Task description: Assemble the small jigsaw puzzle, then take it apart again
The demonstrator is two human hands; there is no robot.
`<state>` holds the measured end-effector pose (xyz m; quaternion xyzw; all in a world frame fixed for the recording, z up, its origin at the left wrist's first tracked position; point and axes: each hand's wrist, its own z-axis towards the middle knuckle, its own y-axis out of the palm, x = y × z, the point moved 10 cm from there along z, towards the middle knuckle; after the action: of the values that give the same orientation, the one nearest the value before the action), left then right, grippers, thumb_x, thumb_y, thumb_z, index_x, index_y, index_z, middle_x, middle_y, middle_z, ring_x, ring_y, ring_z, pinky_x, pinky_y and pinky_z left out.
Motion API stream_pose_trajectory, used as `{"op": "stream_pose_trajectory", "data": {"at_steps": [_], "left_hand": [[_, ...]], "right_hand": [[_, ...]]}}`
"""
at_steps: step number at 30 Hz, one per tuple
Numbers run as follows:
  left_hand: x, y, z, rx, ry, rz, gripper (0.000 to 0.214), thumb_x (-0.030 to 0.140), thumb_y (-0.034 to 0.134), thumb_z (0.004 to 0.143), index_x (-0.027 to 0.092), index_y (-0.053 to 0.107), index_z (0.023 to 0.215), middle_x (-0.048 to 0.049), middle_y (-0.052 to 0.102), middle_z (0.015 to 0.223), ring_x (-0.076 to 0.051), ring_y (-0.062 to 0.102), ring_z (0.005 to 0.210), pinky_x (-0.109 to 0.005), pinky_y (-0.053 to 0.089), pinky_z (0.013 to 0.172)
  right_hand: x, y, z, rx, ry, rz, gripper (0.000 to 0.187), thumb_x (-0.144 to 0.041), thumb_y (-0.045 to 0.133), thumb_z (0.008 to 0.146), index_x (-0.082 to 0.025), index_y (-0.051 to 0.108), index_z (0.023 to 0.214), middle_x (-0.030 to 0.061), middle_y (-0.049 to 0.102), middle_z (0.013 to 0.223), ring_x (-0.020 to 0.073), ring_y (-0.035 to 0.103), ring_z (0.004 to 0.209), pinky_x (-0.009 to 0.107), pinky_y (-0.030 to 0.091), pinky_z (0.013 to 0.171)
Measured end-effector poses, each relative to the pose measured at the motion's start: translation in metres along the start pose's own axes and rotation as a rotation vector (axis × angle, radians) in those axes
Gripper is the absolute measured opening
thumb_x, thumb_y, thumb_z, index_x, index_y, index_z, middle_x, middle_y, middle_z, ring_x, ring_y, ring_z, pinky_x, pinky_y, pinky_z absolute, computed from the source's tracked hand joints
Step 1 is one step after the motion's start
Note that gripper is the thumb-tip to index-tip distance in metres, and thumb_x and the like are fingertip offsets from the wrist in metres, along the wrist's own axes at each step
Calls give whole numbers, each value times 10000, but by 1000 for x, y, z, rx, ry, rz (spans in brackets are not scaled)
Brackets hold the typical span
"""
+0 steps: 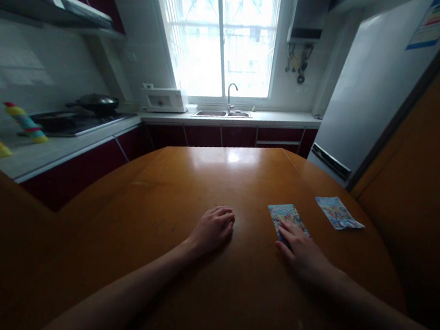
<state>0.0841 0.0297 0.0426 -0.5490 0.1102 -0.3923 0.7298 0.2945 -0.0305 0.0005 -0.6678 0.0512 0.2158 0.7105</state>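
The thin, rectangular, multicoloured printed card (283,213) lies flat on the table in front of me, right of centre, partly under my right hand (304,252); whether it is paper or a foil packet I cannot tell. That hand is loosely spread, fingers over the card and thumb out at its near left side, resting on it rather than pinching it. My left hand (212,229) rests well apart from it, fingers curled in; I cannot tell whether anything is under them. To hold the card well, I judge it best to press lightly with flat fingertips, since a hard push could crease it or make it skid on the glossy wood. Beyond it to the right lies a creased, blue-toned printed sheet (337,213), touched by neither hand. Counting outward, I have two printed pieces, one brown polished wooden table (146,220), one black pan (99,102) on the hob, one white microwave (164,100), one curved metal tap (229,98), two sink basins and one tall silver-grey fridge (366,89).
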Motion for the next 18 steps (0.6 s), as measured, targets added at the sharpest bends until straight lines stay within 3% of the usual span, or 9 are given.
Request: {"op": "stream_pose_trajectory", "data": {"at_steps": [4,7,9,11,12,14,18], "left_hand": [[-25,-5,1,25,-127,0,297,287,497,953,195,668,1177,-100,629,1255,-238,557,1172,-395,452,1047],[-49,-6,-1,-33,-234,9,318,324,563,918,177,656,1183,-129,592,1264,-263,527,1199,-406,432,1060],[-61,-6,-4,-112,-268,7,320,373,598,895,185,671,1144,-127,588,1233,-270,535,1171,-404,438,1045],[-66,-9,-7,-192,-267,-3,350,428,611,882,200,673,1140,-115,581,1220,-268,540,1149,-396,439,1035],[-66,-11,-8,-227,-262,-10,380,449,614,875,207,665,1164,-111,572,1225,-267,539,1148,-392,437,1035],[-65,-14,-11,-297,-254,-31,481,478,643,844,214,631,1246,-105,559,1226,-264,543,1139,-376,442,1026],[-57,-15,-15,-388,-270,-73,636,489,722,766,214,590,1324,-105,551,1221,-269,557,1111,-355,457,991]], "right_hand": [[-91,25,9,-107,-132,76,624,-435,505,925,-69,482,1430,191,353,1553,343,255,1461,500,232,1195],[-151,35,15,-198,-231,169,614,-458,507,926,-92,492,1419,202,384,1530,358,267,1447,520,266,1169],[-178,30,18,-233,-339,237,578,-473,501,932,-133,516,1400,178,425,1504,337,327,1419,493,310,1152],[-181,17,24,-223,-448,262,544,-485,520,924,-188,542,1379,144,453,1489,308,389,1382,470,330,1143],[-170,8,30,-189,-471,254,511,-481,518,925,-218,561,1362,125,464,1484,295,406,1371,468,327,1145],[-111,-12,48,-65,-355,230,475,-445,483,937,-214,577,1342,133,503,1448,286,444,1342,469,362,1121],[75,-49,60,206,100,-84,521,-428,423,912,-108,603,1282,216,567,1353,353,501,1283,514,381,1089]]}}
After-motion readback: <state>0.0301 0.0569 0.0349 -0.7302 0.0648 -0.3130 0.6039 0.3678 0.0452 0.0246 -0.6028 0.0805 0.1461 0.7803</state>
